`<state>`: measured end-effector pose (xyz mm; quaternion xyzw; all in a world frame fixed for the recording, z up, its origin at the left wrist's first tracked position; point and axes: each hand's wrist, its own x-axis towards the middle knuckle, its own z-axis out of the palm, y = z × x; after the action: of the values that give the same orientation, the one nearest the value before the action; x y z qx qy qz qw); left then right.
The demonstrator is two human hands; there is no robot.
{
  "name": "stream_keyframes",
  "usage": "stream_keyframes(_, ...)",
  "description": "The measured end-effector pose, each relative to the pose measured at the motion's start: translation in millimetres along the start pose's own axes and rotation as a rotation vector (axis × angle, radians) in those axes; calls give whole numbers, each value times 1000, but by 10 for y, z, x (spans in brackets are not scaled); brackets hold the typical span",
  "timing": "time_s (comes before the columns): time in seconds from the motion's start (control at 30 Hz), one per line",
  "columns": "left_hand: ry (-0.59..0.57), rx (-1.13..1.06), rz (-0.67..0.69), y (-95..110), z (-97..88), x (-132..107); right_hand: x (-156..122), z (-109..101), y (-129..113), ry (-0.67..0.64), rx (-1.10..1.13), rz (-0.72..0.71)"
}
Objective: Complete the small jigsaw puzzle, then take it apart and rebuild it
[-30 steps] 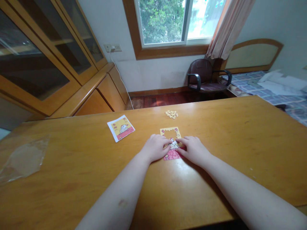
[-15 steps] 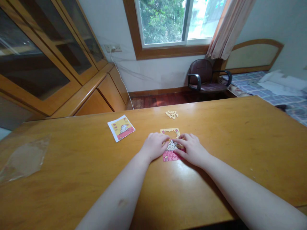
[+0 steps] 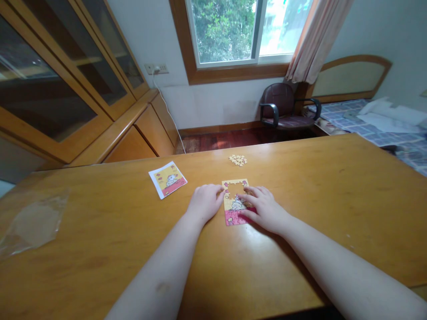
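Your left hand [image 3: 205, 202] slid left, baring more puzzle [image 3: 232, 206]; right hand [image 3: 263, 207] rests on it. Both flat, holding nothing.

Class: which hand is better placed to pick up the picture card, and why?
Likely left: the picture card lies left of the puzzle, nearest the left hand; the right hand rests on the puzzle.

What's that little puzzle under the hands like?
The jigsaw puzzle is a small flat rectangle, seemingly cardboard, lying on the wooden table. Its top is yellow with an unfilled gap, a white cartoon figure in the middle, a pink band below. The left hand touches its left edge; the right hand rests on its right side.
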<state>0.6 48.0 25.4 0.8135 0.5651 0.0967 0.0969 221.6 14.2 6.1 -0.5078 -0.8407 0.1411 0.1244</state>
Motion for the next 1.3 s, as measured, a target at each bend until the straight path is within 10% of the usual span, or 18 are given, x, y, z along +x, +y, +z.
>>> stream_keyframes(0.27,-90,221,-188,-92,-319,-137,27,75,81,-37,-4,121)
stream_keyframes(0.67,-315,115,-271,-100,-143,-102,40,85,79,-78,-2,128)
stream_keyframes(1.0,-346,4,-189,-134,-99,-141,33,81,85,-67,-5,113)
stream_keyframes(1.3,-140,-409,73,136,69,-46,33,117,88,-30,-3,91)
